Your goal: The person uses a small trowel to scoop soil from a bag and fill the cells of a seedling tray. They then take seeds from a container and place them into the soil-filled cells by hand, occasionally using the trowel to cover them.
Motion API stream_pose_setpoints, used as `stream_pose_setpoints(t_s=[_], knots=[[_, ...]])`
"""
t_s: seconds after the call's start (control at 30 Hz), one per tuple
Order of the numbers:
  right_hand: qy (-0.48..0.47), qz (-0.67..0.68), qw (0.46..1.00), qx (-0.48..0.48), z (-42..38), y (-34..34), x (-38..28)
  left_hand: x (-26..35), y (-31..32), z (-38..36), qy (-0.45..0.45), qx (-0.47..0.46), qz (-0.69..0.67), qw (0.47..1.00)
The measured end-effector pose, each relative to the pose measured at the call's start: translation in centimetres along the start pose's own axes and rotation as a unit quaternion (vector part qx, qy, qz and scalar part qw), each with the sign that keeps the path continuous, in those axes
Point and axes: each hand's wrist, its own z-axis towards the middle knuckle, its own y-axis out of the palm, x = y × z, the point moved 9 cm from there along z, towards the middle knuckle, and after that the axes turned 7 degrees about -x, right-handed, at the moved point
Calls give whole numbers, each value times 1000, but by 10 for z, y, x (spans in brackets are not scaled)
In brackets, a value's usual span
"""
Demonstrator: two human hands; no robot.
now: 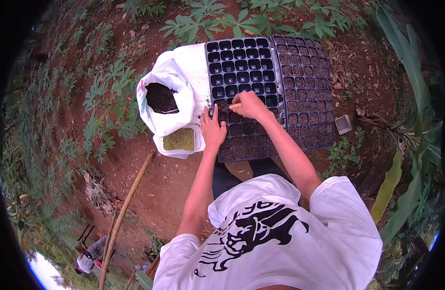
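A black seedling tray [243, 71] has empty cells in its far rows and dark soil in its nearer rows. My right hand [249, 105] is closed on a small light-brown wooden stick [235, 106], held over the cells where soil and empty cells meet. My left hand [213, 130] rests at the tray's left edge with its fingers spread and nothing visible in it. Left of the tray stands an open white sack [186, 96] with dark soil [160, 98] inside. Just below the sack, a white container holds yellow-green granules [179, 140].
A second tray [304, 92], its cells filled with brown soil, adjoins on the right. Beyond it a small square container [343, 124] lies on the ground. A long wooden pole [126, 208] leans at lower left, near another person [89, 256]. Leafy plants surround the trays.
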Motion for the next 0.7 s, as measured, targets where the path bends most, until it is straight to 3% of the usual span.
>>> stream_pose_setpoints(t_s=[0.1, 0.23, 0.43, 0.63, 0.7], knots=[[-44, 136, 978, 152, -25, -16, -6, 8, 0, -1, 8, -19, 27, 999], [-95, 170, 946, 258, -46, -10, -7, 7, 5, 1, 9, -29, 57, 998], [-67, 163, 941, 290, -53, -3, -6, 8, 0, 6, 13, -23, 18, 999], [-60, 190, 930, 309, -65, -17, -14, 19, -3, 15, 33, -45, 155, 986], [-20, 203, 929, 308, -75, -17, -5, 13, 1, 16, 23, -52, 179, 982]])
